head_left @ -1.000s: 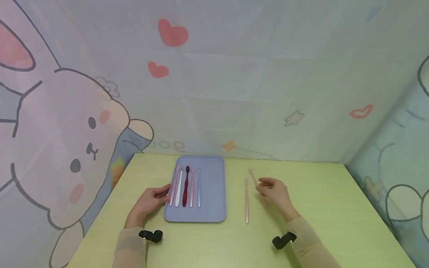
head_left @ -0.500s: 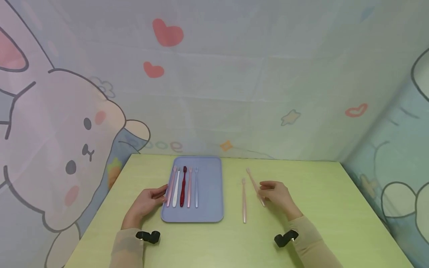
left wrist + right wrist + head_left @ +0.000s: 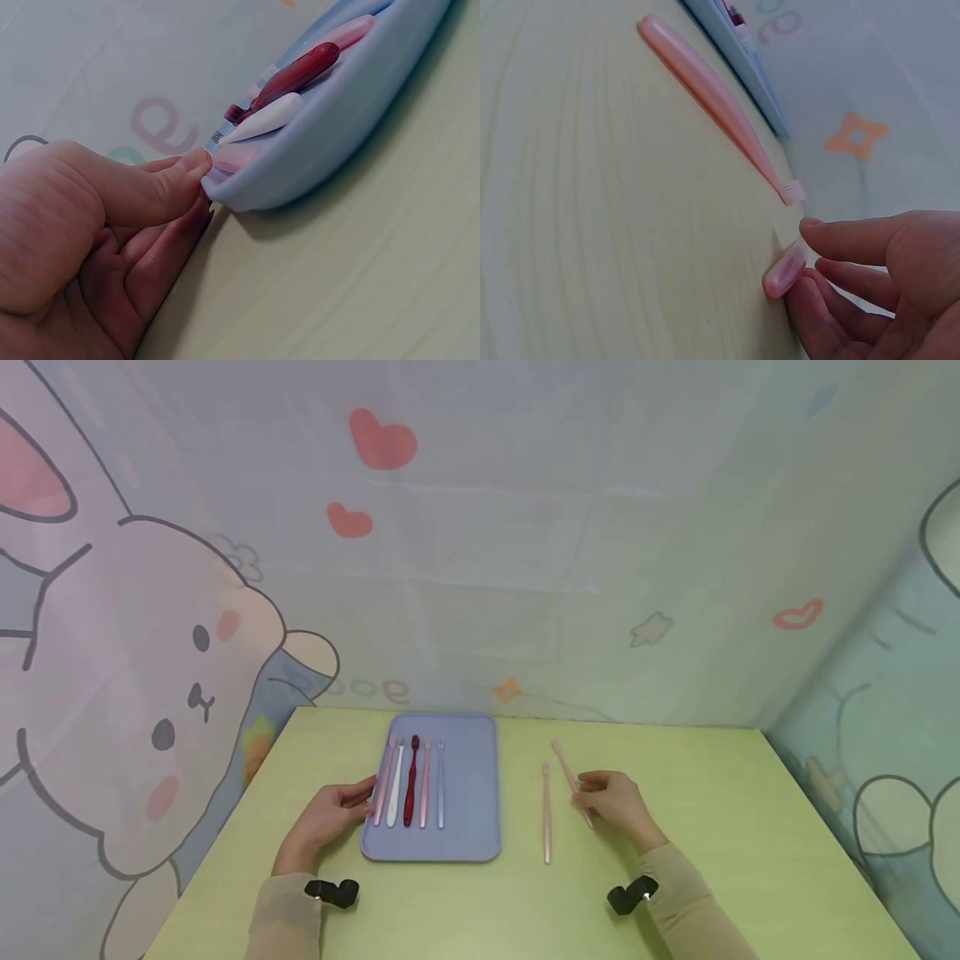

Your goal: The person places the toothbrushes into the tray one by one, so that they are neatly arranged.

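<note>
My left hand (image 3: 330, 818) holds the left rim of a light blue tray (image 3: 470, 793), the thumb on top of the edge in the left wrist view. Several toothbrushes lie in the tray side by side: a pink one near the thumb, a white toothbrush (image 3: 396, 785), a dark red toothbrush (image 3: 411, 781), another pink toothbrush (image 3: 425, 785) and a pale bluish toothbrush (image 3: 441, 785). Right of the tray, my right hand (image 3: 617, 802) pinches the handle of a slanted pink toothbrush (image 3: 786, 274), which is on or just above the table. A peach-pink toothbrush (image 3: 547, 818) lies between tray and hand.
The yellow-green table (image 3: 480, 910) ends at the back against a printed cloth (image 3: 525, 568) with hearts and a rabbit. Black camera mounts (image 3: 333, 892) sit on both wrists.
The right hand has shifted slightly down and toward its own side along the slanted toothbrush, whose handle end now shows. The left hand stays on the tray rim; the tray's toothbrushes look unchanged.
</note>
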A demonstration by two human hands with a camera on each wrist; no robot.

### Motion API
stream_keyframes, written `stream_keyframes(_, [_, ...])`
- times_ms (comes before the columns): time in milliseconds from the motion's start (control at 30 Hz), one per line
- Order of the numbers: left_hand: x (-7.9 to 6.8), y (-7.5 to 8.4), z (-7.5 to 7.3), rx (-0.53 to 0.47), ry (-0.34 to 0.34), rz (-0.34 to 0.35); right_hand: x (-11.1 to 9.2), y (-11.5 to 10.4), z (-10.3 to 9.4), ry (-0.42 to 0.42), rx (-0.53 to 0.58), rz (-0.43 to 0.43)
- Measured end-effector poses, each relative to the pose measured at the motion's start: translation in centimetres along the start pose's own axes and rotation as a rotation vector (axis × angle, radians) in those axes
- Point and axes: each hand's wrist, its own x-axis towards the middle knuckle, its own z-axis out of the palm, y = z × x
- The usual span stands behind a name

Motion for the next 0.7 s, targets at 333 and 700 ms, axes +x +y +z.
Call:
stream_keyframes(333, [0.14, 0.08, 0.03, 0.007, -0.003, 0.004, 0.17, 0.04, 0.18, 0.036, -0.003, 0.012])
stream_keyframes(700, [0.07, -0.14, -0.03, 0.012, 0.002, -0.001, 0.2, 0.02, 0.25, 0.037, -0.025, 0.041])
